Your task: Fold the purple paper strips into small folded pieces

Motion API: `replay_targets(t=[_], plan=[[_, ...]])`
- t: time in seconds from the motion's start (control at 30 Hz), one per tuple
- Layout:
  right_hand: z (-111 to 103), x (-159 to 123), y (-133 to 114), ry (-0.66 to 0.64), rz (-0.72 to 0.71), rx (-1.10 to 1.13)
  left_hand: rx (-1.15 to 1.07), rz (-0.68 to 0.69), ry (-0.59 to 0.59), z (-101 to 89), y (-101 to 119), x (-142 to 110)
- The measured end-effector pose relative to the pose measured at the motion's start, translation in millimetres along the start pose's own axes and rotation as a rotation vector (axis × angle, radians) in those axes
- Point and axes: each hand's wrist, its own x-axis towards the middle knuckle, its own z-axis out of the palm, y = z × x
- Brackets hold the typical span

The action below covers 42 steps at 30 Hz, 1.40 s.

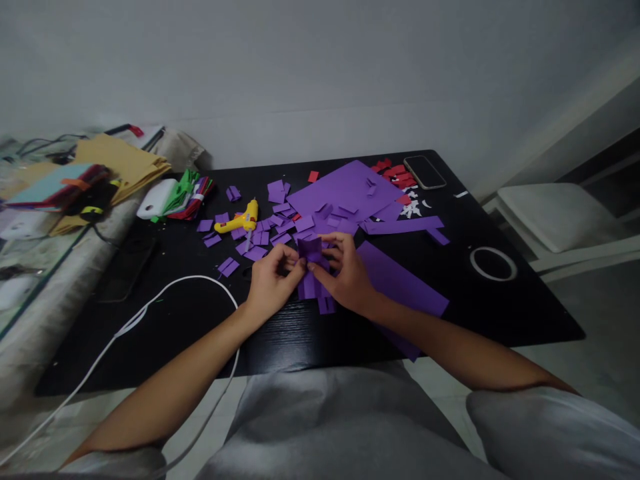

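From my station I see a phone point(425, 173) and a white ring point(493, 279) on the table point(530, 313), a chair point(540, 203) beside it.

The folded purple piece point(311, 250) is smooth, matt paper, like the large sheet point(330, 190) at its 1 o'clock. At 10 o'clock the yellow glue gun point(250, 213) looks like smooth plastic, and at 6 o'clock the black tabletop point(300, 341) shows fine wood-like grain under a soft sheen.
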Motion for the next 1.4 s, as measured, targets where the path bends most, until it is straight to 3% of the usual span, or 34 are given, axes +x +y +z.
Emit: replay_targets(t=[0.13, 0.23, 0.67, 1.4], plan=[[1, 6, 4, -0.048, 0.176, 0.157, 0.033, 0.016, 0.008, 0.4, 0, -1], [0, 10, 5, -0.092, 0.226, 0.206, 0.046, 0.032, 0.019, 1.1, -1, -2], [2, 10, 9, -0.048, 0.23, 0.189, 0.186, 0.021, 0.017, 2.1, 3, 0], [0, 11, 9, -0.05, 0.296, 0.261, 0.122, 0.0, -0.008, 2.4, 1, 1]])
